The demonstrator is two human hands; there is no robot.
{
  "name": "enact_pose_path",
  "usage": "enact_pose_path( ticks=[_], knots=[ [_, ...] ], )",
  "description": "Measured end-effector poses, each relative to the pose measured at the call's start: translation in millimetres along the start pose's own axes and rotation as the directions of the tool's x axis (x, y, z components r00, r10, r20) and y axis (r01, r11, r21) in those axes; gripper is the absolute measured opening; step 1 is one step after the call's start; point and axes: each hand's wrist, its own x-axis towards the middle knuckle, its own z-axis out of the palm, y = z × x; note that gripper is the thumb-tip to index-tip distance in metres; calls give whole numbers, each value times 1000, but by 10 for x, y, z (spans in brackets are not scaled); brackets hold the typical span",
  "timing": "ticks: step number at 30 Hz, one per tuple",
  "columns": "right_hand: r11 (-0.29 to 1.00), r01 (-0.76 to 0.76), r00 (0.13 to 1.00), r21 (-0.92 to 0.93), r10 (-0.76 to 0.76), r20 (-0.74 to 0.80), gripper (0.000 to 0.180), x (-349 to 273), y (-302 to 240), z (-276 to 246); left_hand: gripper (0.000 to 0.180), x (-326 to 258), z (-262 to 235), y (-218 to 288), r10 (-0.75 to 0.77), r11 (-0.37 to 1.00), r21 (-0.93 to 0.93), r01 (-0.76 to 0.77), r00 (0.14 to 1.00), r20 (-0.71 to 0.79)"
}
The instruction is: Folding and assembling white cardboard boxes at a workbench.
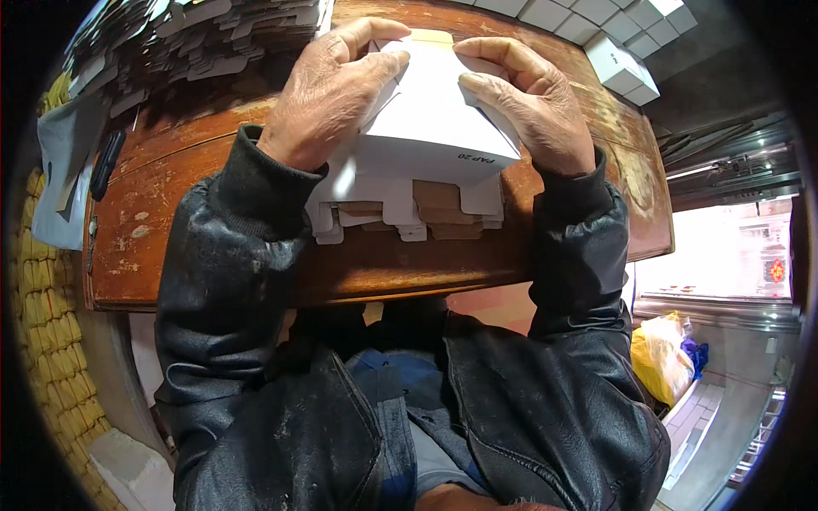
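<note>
A white cardboard box [430, 119] with its near face toward me is between my hands. My left hand [328, 98] grips its far left corner, thumb and index finger pinching the edge. Across from it, my right hand [541, 106] pinches the far right corner the same way. Between my fingertips a small yellowish flap [432, 37] shows at the box's far end. Under the box and nearer me lies a stack of flat box blanks [447, 213], white on one side and brown on the other. The box's inside is not visible.
The worn wooden table [170, 204] holds a big pile of flat blanks [204, 38] at the far left. Finished-looking white boxes [618, 68] stand in rows at the far right. A black utility knife [106, 164] lies by the left edge. Plastic bags [669, 358] sit low at right.
</note>
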Motion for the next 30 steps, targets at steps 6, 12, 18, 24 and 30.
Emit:
enact_pose_path(
  ticks=[6, 12, 18, 24, 30],
  knots=[
    [999, -13, 1000, 29, 13, -14, 35, -5, -32, 95, 35, 66, 27, -262, 271, 959, 77, -274, 962, 44],
    [936, 340, 927, 87, -318, -200, 42, 83, -6, 314, 35, 115, -28, -414, 588, 719, 458, -523, 809, 0],
    [765, 518, 805, -384, -587, -85, 39, 160, 412, 97, 39, 185, 114, -345, 267, 962, -37, -270, 961, -67],
    [964, 232, 971, -130, -223, 82, 50, 67, -44, -37, 41, 147, -5, -117, -91, 844, -527, 98, 995, 39],
    [973, 200, 925, -117, -148, 350, 98, -78, -133, -370, 40, 245, -99, -321, -87, 883, -460, 87, 996, 22]
  ],
)
